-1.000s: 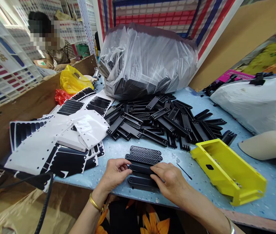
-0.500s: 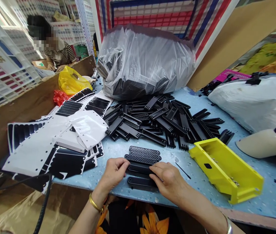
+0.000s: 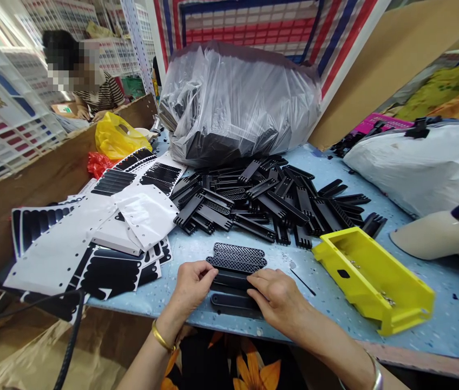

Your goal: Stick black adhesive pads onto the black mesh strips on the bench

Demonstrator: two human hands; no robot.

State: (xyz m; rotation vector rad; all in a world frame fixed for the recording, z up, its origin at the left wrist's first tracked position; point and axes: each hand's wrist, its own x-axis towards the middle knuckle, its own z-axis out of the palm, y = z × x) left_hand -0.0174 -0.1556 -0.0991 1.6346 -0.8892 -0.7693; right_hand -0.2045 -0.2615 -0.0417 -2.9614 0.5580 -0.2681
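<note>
Blue speckled tabletop point(image 3: 375, 325), cluttered; striped fabric point(image 3: 249, 24) and a brown board point(image 3: 375, 70) stand behind it. From my remote head view, a clear plastic bag point(image 3: 241, 103) of black parts sits at the back, with a loose pile of black parts point(image 3: 290, 208) in front.

Near edge, centre: plain black strip point(image 3: 231, 279) lies flat between both hands. Left hand point(image 3: 191, 284): thumb and fingertips pinched together at its left end; I can't tell if the strip is between them. Right hand point(image 3: 276, 292): grasping its right end, fingers bent. Second plain strip point(image 3: 231, 301) just below, patterned black strips point(image 3: 237, 254) just above.

Off to my left: sticker sheets point(image 3: 111, 268), black and white, overlapping, plus yellow bag point(image 3: 118, 132) and red bag point(image 3: 99, 163). Right side: yellow bin point(image 3: 375, 281), small metal bits inside; thin black rod point(image 3: 302, 281) between bin and right hand. Another person point(image 3: 99, 95), striped top, back left.
</note>
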